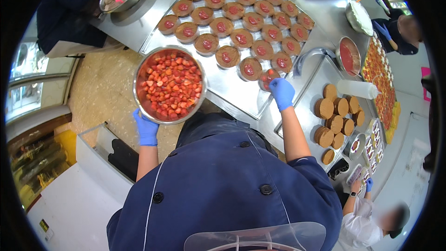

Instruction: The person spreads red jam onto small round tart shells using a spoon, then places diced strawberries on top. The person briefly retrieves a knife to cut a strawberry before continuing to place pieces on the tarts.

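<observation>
My left hand (147,129), in a blue glove, grips the near rim of a steel bowl (204,94) full of cut strawberries (169,86). The bowl is held up beside the tray's near left edge. At the tray's near right corner, my gloved right hand (282,94) is over a clear cup (265,80) with red strawberry pieces in it. Its fingers are bent together at the cup's rim, and what they hold, if anything, is hidden. Rows of round cups with brown filling (241,38), each topped with a red spot of sauce, fill the metal tray (223,86).
To the right, a second tray (306,107) bears stacked brown cake rounds (334,123) and a white squeeze bottle (357,89). Beyond are a bowl of red sauce (348,56) and a bowl of white cream (359,16). Co-workers stand at far left, far right and lower right.
</observation>
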Available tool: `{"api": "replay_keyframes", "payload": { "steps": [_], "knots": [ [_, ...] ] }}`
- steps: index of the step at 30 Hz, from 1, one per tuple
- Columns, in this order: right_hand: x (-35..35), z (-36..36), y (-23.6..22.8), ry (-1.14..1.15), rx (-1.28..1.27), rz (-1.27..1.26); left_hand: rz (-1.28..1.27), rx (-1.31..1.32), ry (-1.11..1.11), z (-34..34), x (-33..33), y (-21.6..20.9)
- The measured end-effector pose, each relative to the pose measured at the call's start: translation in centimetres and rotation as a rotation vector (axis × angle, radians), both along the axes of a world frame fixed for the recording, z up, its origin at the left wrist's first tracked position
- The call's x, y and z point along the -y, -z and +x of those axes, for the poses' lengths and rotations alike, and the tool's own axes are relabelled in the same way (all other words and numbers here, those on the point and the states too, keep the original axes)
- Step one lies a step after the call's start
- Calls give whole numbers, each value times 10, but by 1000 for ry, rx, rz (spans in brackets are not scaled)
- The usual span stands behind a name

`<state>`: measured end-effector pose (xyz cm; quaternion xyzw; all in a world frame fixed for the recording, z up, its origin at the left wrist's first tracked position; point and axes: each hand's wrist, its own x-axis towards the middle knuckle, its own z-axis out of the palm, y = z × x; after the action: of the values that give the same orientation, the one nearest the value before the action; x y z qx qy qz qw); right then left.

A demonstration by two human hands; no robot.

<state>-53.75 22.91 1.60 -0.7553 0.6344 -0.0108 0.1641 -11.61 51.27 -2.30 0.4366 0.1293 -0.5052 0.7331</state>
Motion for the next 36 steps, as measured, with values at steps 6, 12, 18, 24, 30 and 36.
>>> {"api": "replay_keyframes", "payload": {
  "steps": [6,12,18,24,30,36],
  "knots": [
    [-55,116,-43,-371,827,82,-67,301,215,-27,-15,12],
    [-96,212,4,-998,74,227,2,300,189,-57,-16,9],
    [-107,211,30,-1023,266,50,159,583,262,-75,-14,5],
    [-99,199,2,-880,445,231,223,685,381,-73,-16,4],
    [-60,151,-55,-304,1082,1111,390,874,462,-70,-15,9],
    [4,35,-77,10,1164,851,168,495,287,-61,-20,14]
  ]
}}
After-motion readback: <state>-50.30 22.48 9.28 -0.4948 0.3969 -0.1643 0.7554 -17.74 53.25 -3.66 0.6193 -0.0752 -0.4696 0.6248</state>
